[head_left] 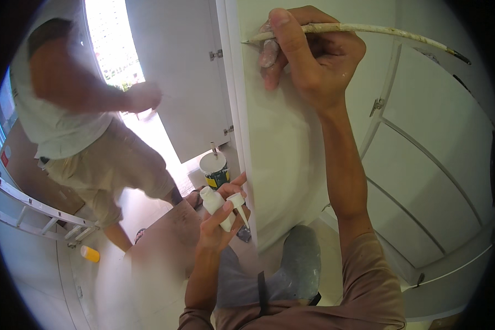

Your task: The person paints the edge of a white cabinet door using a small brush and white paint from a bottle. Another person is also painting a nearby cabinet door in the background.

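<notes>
My right hand (327,66) is closed around a thin, paint-stained paintbrush (390,32) in a pen-like grip. The brush's pointed end meets the white panel (283,170) near its left edge, and the dark end of the handle points right. White smears mark some of my fingers. Lower down, my left hand (217,226) is closed on a small white bottle (213,203). A white cone-shaped nozzle cap (238,206), pointing downward, is held in the same hand. The bottle and the cap are apart from each other.
Another person (66,132) stands at the left by a bright opening and a door panel (176,71). A paint bucket (213,163) sits on the floor beyond my left hand. A ladder (44,214) and a yellow cylinder (90,253) are at the lower left. White cabinet doors (429,159) line the right.
</notes>
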